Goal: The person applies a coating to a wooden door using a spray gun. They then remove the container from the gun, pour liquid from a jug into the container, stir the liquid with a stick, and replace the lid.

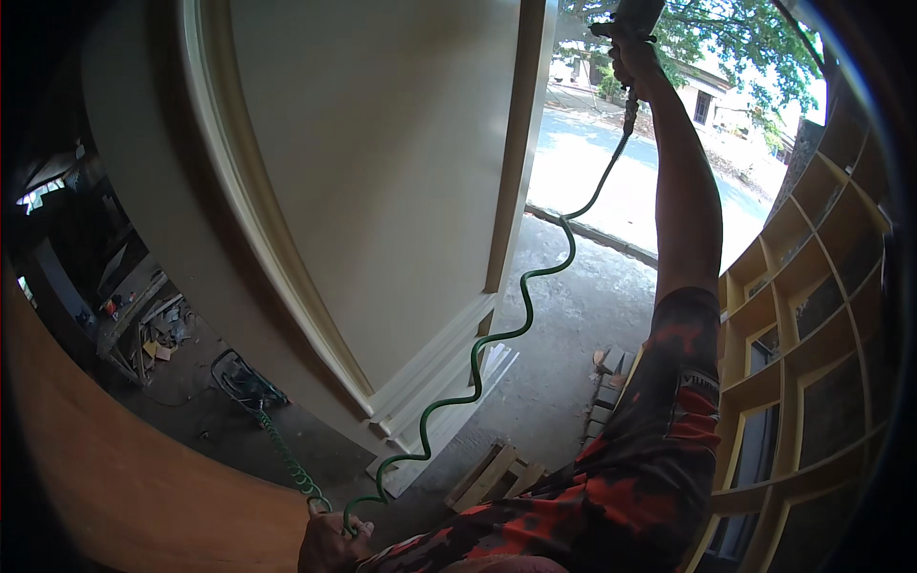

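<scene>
At the upper right, my right arm is stretched up and away. My right hand (634, 63) is closed around the handle of a spray gun (638, 16), whose top runs out of the picture. From its base a green coiled air hose (525, 286) hangs in loose waves down to the lower left. There my left hand (336, 541) has its fingers wrapped round the hose, low by my body. Between my hands stands a large cream-white panelled cabinet piece (373, 143) with raised mouldings; the gun is by its far right edge.
The hose's tighter coils (287, 458) lead to a dark-framed machine (246, 380) on the floor at left. An orange-brown curved surface (143, 449) fills the lower left. Wooden shelving (802, 286) rises at right. A small pallet (492, 477) lies low in the middle. Cluttered workbench (134, 315) behind.
</scene>
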`<state>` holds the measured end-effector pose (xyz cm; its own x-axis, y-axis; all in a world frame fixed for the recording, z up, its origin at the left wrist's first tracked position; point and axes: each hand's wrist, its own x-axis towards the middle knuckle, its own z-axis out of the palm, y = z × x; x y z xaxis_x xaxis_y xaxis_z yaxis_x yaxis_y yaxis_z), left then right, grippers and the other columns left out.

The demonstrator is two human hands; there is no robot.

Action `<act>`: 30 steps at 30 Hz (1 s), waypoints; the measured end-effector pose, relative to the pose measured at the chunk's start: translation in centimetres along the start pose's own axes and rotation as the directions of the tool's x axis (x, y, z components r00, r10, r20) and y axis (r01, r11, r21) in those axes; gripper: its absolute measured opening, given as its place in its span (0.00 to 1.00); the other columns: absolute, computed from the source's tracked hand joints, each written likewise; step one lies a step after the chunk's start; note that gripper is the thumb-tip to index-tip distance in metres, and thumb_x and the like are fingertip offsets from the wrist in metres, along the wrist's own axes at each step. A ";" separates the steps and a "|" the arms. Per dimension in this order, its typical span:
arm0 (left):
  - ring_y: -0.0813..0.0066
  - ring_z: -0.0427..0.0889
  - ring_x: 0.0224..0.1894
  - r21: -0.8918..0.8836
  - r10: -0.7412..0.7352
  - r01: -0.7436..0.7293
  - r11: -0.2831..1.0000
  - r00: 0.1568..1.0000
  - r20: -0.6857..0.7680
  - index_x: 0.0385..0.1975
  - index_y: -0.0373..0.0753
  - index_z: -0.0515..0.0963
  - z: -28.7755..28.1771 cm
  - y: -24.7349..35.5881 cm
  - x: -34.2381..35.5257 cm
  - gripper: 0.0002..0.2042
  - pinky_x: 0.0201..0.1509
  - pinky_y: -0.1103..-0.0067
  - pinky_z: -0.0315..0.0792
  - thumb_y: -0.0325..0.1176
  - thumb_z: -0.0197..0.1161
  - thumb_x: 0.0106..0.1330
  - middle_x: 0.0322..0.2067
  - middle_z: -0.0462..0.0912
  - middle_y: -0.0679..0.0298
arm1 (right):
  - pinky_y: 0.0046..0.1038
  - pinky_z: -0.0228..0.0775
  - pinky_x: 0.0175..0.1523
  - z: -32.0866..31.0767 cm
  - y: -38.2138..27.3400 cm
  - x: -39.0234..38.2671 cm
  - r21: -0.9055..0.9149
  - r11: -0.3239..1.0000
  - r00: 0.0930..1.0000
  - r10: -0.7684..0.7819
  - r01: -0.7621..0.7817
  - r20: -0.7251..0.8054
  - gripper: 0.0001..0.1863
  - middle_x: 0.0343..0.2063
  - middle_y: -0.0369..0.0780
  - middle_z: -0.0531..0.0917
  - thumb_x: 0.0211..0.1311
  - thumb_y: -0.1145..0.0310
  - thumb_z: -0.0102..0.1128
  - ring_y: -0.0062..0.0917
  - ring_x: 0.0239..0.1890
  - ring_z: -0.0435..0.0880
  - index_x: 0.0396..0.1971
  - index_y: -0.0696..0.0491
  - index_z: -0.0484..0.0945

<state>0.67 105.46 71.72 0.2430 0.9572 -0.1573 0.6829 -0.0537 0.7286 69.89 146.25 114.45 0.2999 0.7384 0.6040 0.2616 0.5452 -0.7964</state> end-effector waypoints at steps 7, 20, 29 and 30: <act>0.57 0.89 0.27 0.040 -0.085 0.082 0.996 0.993 0.081 0.30 0.32 0.88 -0.2 1.7 0.7 0.16 0.35 0.66 0.78 0.42 0.69 0.67 0.19 0.84 0.50 | 0.24 0.46 0.16 -0.8 0.5 2.3 -0.126 0.991 0.992 -0.054 0.040 -0.110 0.20 0.14 0.24 0.64 0.76 0.47 0.63 0.12 0.10 0.57 0.26 0.42 0.72; 0.59 0.82 0.20 0.130 -0.072 0.056 0.990 0.990 0.123 0.27 0.32 0.86 -2.3 -1.4 -0.1 0.17 0.28 0.64 0.71 0.42 0.68 0.69 0.16 0.80 0.52 | 0.24 0.50 0.14 7.3 -9.5 -11.3 0.039 0.994 0.991 -0.101 0.098 0.086 0.15 0.17 0.24 0.64 0.86 0.59 0.50 0.13 0.11 0.56 0.52 0.45 0.87; 0.58 0.86 0.23 0.175 -0.116 0.091 0.980 0.984 0.135 0.28 0.33 0.87 -5.7 -5.2 -3.8 0.16 0.31 0.64 0.75 0.42 0.70 0.67 0.18 0.83 0.53 | 0.24 0.50 0.14 14.9 -17.1 -20.5 -0.003 0.996 0.986 -0.091 0.093 0.141 0.14 0.16 0.25 0.64 0.86 0.59 0.49 0.13 0.10 0.56 0.52 0.47 0.84; 0.58 0.86 0.23 0.181 -0.118 0.093 0.979 0.984 0.132 0.28 0.33 0.87 -6.0 -6.0 -4.2 0.15 0.31 0.63 0.75 0.42 0.71 0.67 0.18 0.83 0.53 | 0.24 0.50 0.14 15.9 -17.9 -21.6 0.026 0.995 0.985 -0.099 0.097 0.139 0.15 0.16 0.24 0.64 0.86 0.57 0.50 0.13 0.10 0.57 0.52 0.47 0.84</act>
<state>-8.62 103.48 72.03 0.2497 0.9109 -0.3285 0.8156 -0.0150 0.5784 44.19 126.88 115.20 0.1424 0.7284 0.6702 0.2651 0.6243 -0.7348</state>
